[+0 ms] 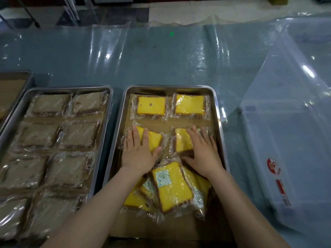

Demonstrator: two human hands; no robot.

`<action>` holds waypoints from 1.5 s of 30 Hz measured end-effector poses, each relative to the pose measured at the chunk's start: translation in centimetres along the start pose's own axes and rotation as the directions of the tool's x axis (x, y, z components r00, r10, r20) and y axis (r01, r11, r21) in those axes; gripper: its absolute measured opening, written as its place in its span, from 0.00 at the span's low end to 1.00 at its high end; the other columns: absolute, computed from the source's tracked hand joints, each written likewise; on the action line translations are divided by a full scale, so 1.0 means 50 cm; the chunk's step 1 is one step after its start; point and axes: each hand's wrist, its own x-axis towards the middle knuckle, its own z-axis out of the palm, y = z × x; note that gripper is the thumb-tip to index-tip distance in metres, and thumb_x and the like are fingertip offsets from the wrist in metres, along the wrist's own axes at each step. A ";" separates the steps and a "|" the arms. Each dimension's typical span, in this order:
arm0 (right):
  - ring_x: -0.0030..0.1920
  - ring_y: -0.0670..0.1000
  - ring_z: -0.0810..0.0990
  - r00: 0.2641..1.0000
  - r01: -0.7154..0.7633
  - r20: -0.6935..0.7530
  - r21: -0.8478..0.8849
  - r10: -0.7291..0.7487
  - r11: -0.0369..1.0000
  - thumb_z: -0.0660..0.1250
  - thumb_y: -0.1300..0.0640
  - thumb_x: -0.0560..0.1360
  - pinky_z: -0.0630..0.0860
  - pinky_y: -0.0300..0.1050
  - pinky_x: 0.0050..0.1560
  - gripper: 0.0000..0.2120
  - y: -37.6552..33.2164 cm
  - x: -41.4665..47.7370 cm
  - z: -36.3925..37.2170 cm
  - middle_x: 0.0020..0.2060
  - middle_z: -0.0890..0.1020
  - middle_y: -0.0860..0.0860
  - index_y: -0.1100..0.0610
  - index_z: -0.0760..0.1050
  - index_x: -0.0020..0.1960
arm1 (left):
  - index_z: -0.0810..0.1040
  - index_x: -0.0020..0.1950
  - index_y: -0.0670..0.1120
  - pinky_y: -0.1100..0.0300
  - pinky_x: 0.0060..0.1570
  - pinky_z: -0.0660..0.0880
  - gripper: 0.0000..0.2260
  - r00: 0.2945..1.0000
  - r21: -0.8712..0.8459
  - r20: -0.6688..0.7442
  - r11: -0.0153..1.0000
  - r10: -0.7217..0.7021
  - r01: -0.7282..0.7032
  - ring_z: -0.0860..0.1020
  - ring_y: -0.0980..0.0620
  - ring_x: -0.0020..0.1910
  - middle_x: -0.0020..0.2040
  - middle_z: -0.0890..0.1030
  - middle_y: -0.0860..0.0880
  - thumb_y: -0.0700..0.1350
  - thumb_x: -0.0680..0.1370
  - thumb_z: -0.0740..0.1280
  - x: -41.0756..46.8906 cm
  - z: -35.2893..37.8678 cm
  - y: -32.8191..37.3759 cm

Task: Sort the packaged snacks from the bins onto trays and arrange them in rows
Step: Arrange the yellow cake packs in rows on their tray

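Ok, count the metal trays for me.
3: the left-edge tray, cut off; the brown-snack tray beside it; the yellow-snack tray in the middle. Others may lie outside view.

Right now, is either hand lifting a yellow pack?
No, left hand and right hand press flat, fingers straight, on yellow packs lying in the tray.

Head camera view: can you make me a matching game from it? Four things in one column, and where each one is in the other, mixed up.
Things
1. left hand
2. right hand
3. brown packs
4. clear bin

Places
A. on the table, right of the yellow-pack tray
B. flat on the left yellow pack of the second row
C. in rows in the next tray to the left
D. flat on the right yellow pack of the second row

Pairs: 1-B, 2-D, 3-C, 4-A
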 end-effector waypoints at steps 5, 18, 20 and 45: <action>0.68 0.57 0.70 0.974 0.028 -0.227 0.133 0.002 0.991 0.66 0.54 0.77 0.67 0.57 0.67 0.10 -0.027 -0.021 -0.055 0.66 0.75 0.51 0.54 0.78 0.57 | 0.30 0.74 0.54 0.48 0.65 0.30 0.38 0.999 -0.176 0.042 0.984 -0.003 0.011 0.28 0.43 0.70 0.72 0.27 0.43 0.70 0.74 0.47 0.000 -0.006 0.006; 0.61 0.54 0.70 0.988 -0.070 -0.149 -0.243 0.034 0.968 0.58 0.54 0.80 0.50 0.58 0.62 0.11 -0.069 0.045 -0.132 0.53 0.78 0.49 0.47 0.75 0.59 | 0.34 0.73 0.62 0.45 0.65 0.28 0.30 0.975 0.060 -0.023 0.974 0.221 -0.220 0.27 0.46 0.71 0.75 0.31 0.50 0.67 0.76 0.45 0.030 0.009 -0.013; 0.68 0.54 0.64 0.983 -0.099 -0.176 -0.221 0.060 0.970 0.59 0.50 0.80 0.50 0.61 0.67 0.18 -0.060 0.053 -0.111 0.65 0.71 0.50 0.47 0.68 0.69 | 0.34 0.73 0.62 0.46 0.64 0.26 0.30 0.980 0.039 -0.034 0.980 0.195 -0.194 0.26 0.46 0.70 0.74 0.31 0.49 0.67 0.76 0.44 0.035 0.014 -0.006; 0.76 0.57 0.36 0.996 -0.053 -0.082 -0.265 0.032 0.963 0.35 0.32 0.76 0.36 0.64 0.71 0.32 -0.016 0.055 0.039 0.78 0.42 0.50 0.42 0.45 0.77 | 0.33 0.74 0.60 0.43 0.65 0.28 0.36 0.988 0.013 -0.111 0.994 0.107 -0.106 0.28 0.44 0.71 0.74 0.30 0.48 0.73 0.70 0.38 0.063 0.024 0.018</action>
